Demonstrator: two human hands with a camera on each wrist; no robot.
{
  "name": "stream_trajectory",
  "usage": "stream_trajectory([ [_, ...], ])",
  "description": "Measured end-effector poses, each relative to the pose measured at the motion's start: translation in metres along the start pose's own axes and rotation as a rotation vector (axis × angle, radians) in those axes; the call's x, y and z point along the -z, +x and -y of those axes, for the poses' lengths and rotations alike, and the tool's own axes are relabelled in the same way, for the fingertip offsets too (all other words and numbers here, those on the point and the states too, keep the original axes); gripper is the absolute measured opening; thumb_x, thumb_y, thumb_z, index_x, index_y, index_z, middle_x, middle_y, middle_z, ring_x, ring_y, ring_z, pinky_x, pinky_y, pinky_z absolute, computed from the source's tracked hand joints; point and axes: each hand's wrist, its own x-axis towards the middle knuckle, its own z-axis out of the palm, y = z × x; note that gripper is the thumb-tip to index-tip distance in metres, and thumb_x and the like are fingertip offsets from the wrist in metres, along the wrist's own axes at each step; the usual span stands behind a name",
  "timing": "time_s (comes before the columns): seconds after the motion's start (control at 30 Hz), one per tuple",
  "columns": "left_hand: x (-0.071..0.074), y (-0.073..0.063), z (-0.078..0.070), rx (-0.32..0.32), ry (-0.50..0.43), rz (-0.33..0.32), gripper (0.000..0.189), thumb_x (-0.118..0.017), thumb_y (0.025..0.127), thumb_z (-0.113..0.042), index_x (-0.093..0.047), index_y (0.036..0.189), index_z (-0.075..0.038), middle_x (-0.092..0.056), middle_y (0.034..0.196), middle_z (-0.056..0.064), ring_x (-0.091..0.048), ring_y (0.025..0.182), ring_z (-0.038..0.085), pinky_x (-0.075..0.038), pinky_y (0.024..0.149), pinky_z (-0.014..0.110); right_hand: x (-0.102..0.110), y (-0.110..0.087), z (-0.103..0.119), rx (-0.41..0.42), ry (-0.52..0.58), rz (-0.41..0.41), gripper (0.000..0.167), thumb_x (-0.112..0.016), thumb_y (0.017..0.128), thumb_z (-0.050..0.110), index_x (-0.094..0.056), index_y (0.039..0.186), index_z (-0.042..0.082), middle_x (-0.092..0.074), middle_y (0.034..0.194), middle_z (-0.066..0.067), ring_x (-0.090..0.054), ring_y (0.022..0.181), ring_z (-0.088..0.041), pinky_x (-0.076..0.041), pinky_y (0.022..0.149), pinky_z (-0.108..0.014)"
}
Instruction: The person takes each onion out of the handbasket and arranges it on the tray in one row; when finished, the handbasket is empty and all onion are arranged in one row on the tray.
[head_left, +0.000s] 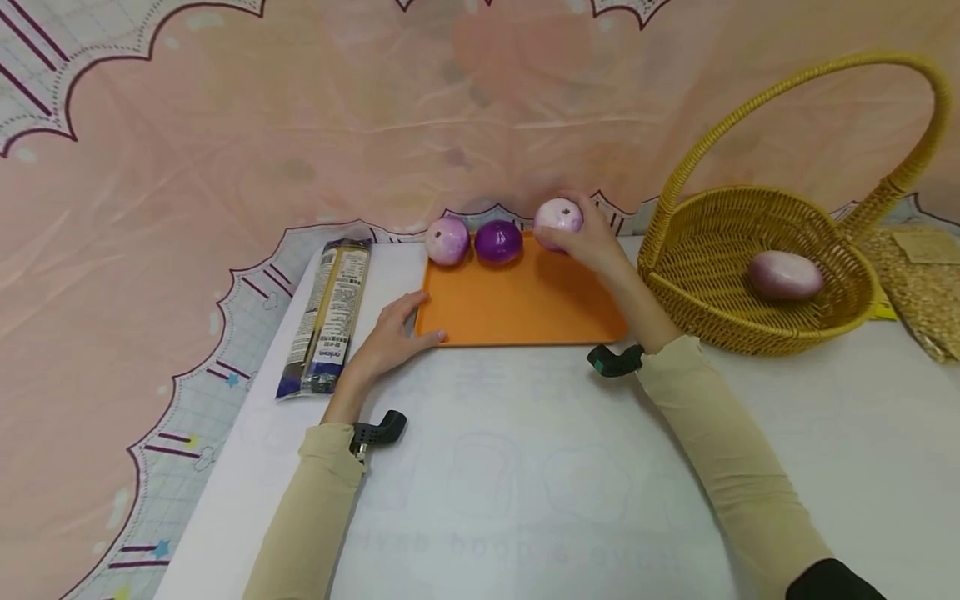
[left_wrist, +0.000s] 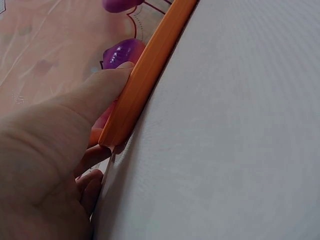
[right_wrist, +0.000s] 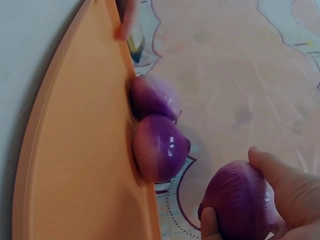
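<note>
My left hand grips the front left corner of an orange tray; in the left wrist view the thumb lies over its rim. At the tray's back edge sit two onions, a pale purple one at the left and a dark purple one beside it. To the right of them my right hand holds a third onion between thumb and fingers. In the right wrist view this held onion is apart from the other two. Part of the left hand's fingers is hidden behind the tray.
On the right stands a yellow wicker basket with a tall handle and one onion inside. A bag of grains lies beyond it. Left of the tray is a long plastic packet. A patterned cloth rises behind the white table.
</note>
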Motion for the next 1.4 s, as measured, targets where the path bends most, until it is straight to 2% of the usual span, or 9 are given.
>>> stream_trajectory([
  [0.2, 0.0, 0.001, 0.0, 0.002, 0.006, 0.004, 0.078, -0.071, 0.087, -0.036, -0.034, 0.15, -0.008, -0.028, 0.159, 0.013, -0.016, 0.149, 0.033, -0.016, 0.123, 0.051, -0.001, 0.006, -0.002, -0.007, 0.047, -0.028, 0.073, -0.078, 0.081, 0.017, -0.035, 0.14, 0.011, -0.039, 0.144, -0.013, -0.045, 0.124, -0.027, -0.051, 0.101, -0.045],
  [0.4, -0.001, 0.0, 0.0, -0.002, 0.014, -0.001, 0.077, -0.071, 0.087, -0.035, -0.034, 0.15, -0.007, -0.028, 0.159, 0.014, -0.016, 0.149, 0.034, -0.016, 0.123, 0.051, -0.004, 0.018, -0.007, 0.0, -0.064, -0.019, 0.07, -0.075, 0.083, 0.022, -0.038, 0.14, 0.008, -0.042, 0.141, -0.017, -0.044, 0.122, -0.03, -0.045, 0.106, -0.046],
  [0.6, 0.0, 0.0, -0.001, 0.011, 0.013, 0.003, 0.078, -0.07, 0.087, -0.037, -0.033, 0.15, -0.009, -0.027, 0.159, 0.013, -0.016, 0.149, 0.033, -0.016, 0.123, 0.051, -0.005, 0.026, -0.011, -0.035, -0.175, 0.01, 0.074, -0.073, 0.085, 0.025, -0.035, 0.147, 0.008, -0.039, 0.15, -0.017, -0.041, 0.13, -0.033, -0.038, 0.114, -0.046],
  [0.7, 0.0, 0.0, -0.001, 0.009, 0.018, 0.001, 0.078, -0.07, 0.087, -0.037, -0.033, 0.15, -0.008, -0.027, 0.159, 0.014, -0.016, 0.149, 0.033, -0.016, 0.123, 0.051, -0.006, 0.029, -0.013, -0.054, -0.209, 0.027, 0.076, -0.072, 0.086, 0.026, -0.033, 0.149, 0.009, -0.038, 0.151, -0.017, -0.041, 0.131, -0.033, -0.039, 0.113, -0.046],
  [0.87, 0.0, 0.001, 0.0, 0.0, 0.019, -0.001, 0.079, -0.071, 0.088, -0.036, -0.033, 0.15, -0.007, -0.028, 0.159, 0.014, -0.016, 0.149, 0.034, -0.016, 0.123, 0.051, -0.008, 0.033, -0.017, -0.092, -0.178, 0.078, 0.077, -0.07, 0.087, 0.028, -0.031, 0.151, 0.01, -0.037, 0.15, -0.017, -0.042, 0.128, -0.032, -0.044, 0.108, -0.046],
  [1.03, -0.001, 0.001, 0.002, -0.005, 0.025, -0.007, 0.079, -0.071, 0.087, -0.036, -0.033, 0.15, -0.007, -0.028, 0.159, 0.015, -0.016, 0.149, 0.034, -0.016, 0.123, 0.05, -0.011, 0.034, -0.019, -0.096, -0.085, 0.108, 0.075, -0.07, 0.088, 0.022, -0.031, 0.15, 0.007, -0.038, 0.146, -0.018, -0.046, 0.12, -0.03, -0.054, 0.094, -0.046],
  [1.13, -0.001, 0.001, 0.002, -0.007, 0.027, -0.011, 0.079, -0.071, 0.087, -0.036, -0.034, 0.15, -0.006, -0.028, 0.159, 0.015, -0.017, 0.149, 0.034, -0.016, 0.123, 0.05, -0.012, 0.034, -0.019, -0.093, -0.076, 0.111, 0.074, -0.071, 0.088, 0.022, -0.032, 0.149, 0.008, -0.04, 0.142, -0.018, -0.047, 0.116, -0.028, -0.057, 0.088, -0.042],
  [1.23, -0.001, 0.002, 0.002, -0.008, 0.025, -0.011, 0.078, -0.071, 0.087, -0.035, -0.034, 0.15, -0.006, -0.028, 0.158, 0.015, -0.017, 0.149, 0.034, -0.016, 0.123, 0.05, -0.013, 0.034, -0.02, -0.09, -0.085, 0.109, 0.074, -0.072, 0.087, 0.023, -0.033, 0.148, 0.009, -0.042, 0.141, -0.018, -0.048, 0.115, -0.028, -0.056, 0.086, -0.04],
  [1.4, -0.002, 0.002, 0.002, -0.014, 0.026, -0.013, 0.078, -0.071, 0.087, -0.035, -0.034, 0.149, -0.006, -0.029, 0.158, 0.015, -0.018, 0.149, 0.034, -0.016, 0.123, 0.05, -0.016, 0.035, -0.02, -0.099, -0.116, 0.103, 0.074, -0.072, 0.086, 0.025, -0.034, 0.148, 0.011, -0.044, 0.14, -0.018, -0.048, 0.115, -0.029, -0.055, 0.09, -0.042],
])
